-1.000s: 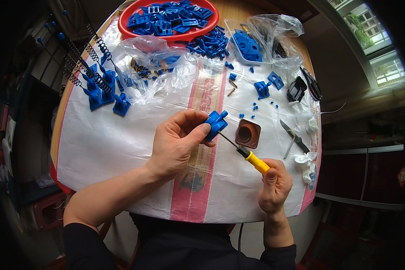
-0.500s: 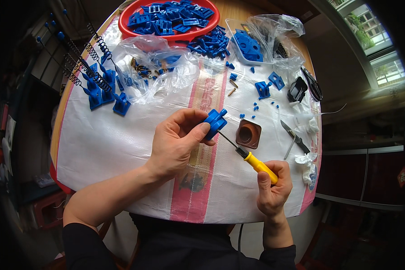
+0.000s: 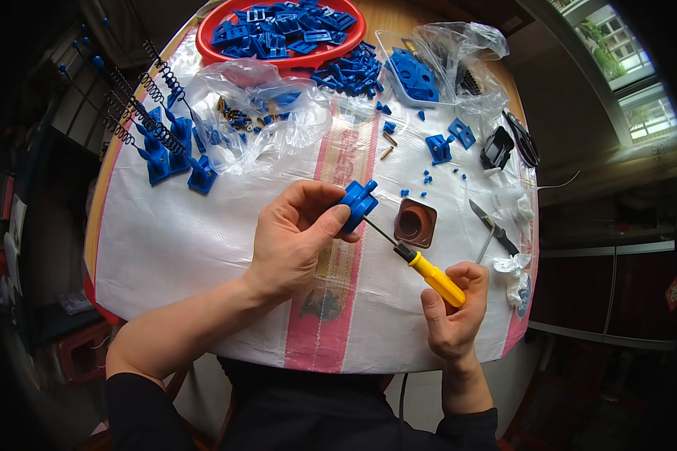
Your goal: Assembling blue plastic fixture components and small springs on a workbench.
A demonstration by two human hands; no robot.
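Over the middle of the table, my left hand (image 3: 297,233) pinches a small blue plastic part (image 3: 359,204) between thumb and fingers. A screwdriver (image 3: 438,279) with a yellow handle and a thin dark shaft slants up to the left, its tip against the lower side of that part. My right hand (image 3: 459,312) holds the handle's end, with the thumb raised off to its left and the fingers curled behind it. Whatever the tip meets is hidden by the blue part. Just right of the shaft lies a small brown square dish (image 3: 416,223).
A red basin (image 3: 278,60) of blue parts stands at the back, beside a clear bag (image 3: 256,113) with brass screws. Blue pieces with black springs (image 3: 158,143) stand at left. At right lie a knife (image 3: 496,228), a clear tub (image 3: 421,98) and crumpled tissue (image 3: 513,274).
My right thumb has slid off the top of the yellow handle toward the left, and the fingers have loosened a little. The left hand and the blue part stay nearly in place.
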